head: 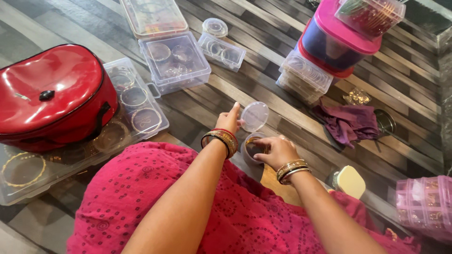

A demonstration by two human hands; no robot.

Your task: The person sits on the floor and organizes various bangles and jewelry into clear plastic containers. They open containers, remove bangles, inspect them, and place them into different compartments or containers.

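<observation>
The fingers [238, 121] of the left hand [229, 121] pinch the near-left edge of a round translucent lid [254, 116], holding it tilted just above and beyond a small round container [253, 148]. The right hand [277, 149] rests on that container, its fingers curled narrowly over the right side of the rim, with bangles dimly visible inside. The container sits on the striped grey-and-brown floor [263, 89] right in front of the person's lap, between the two wrists. Both wrists carry stacked bangles, red and gold on the left, gold and silver on the right, and a pink dotted garment [141, 197] covers the lap.

Left of the hands lies a long clear plastic tray [141, 115] with round compartments holding bangles, and a glossy red zip case [52, 94] sits on top of it. Farther away stand a square clear box [175, 61] of bangles, a flat clear lidded box [154, 16], a small rectangular clear box [221, 51] and a small round clear pot [215, 27]. To the far right, a pink-lidded blue tub [336, 40] sits on stacked clear boxes of bangles [305, 75], with another clear box [372, 16] on top. A crumpled purple cloth [348, 123] lies right of the hands. Near right are a pale yellow lid [351, 181] and a pink compartment box [423, 202].
</observation>
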